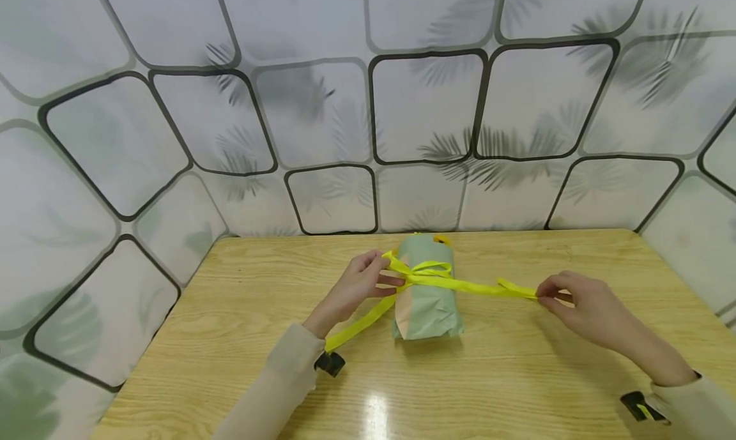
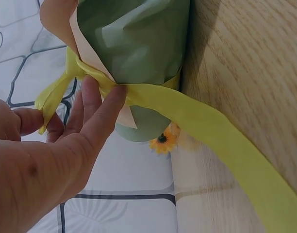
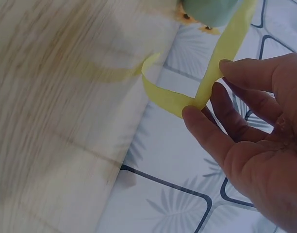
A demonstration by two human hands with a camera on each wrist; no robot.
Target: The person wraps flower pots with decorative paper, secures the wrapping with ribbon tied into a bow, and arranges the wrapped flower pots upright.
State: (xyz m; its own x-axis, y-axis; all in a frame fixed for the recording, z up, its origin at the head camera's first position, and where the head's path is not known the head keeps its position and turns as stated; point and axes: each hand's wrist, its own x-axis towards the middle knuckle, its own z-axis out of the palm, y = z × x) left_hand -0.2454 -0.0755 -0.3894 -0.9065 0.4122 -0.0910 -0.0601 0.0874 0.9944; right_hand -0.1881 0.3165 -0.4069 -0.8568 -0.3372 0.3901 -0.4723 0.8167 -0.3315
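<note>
A bouquet wrapped in green and peach paper (image 1: 434,315) lies on the table with a yellow ribbon (image 1: 474,287) tied around its middle. Between thumb and finger, my left hand (image 1: 358,281) pinches a piece of this ribbon at the wrap's left side. Other left fingertips (image 2: 120,91) rest on the ribbon close to the knot. My right hand (image 1: 583,309) pinches a ribbon tail, which stretches fairly straight from the knot to the right. Past those fingers a short end curls free in the right wrist view. Another tail hangs down beside my left wrist.
Orange flowers (image 2: 163,141) show at the bouquet's far end. The wooden table (image 1: 494,382) runs back to a patterned wall covering (image 1: 425,108) with dark outlines and leaf prints. A small black device (image 1: 330,363) sits at my left cuff, another (image 1: 641,407) at the right.
</note>
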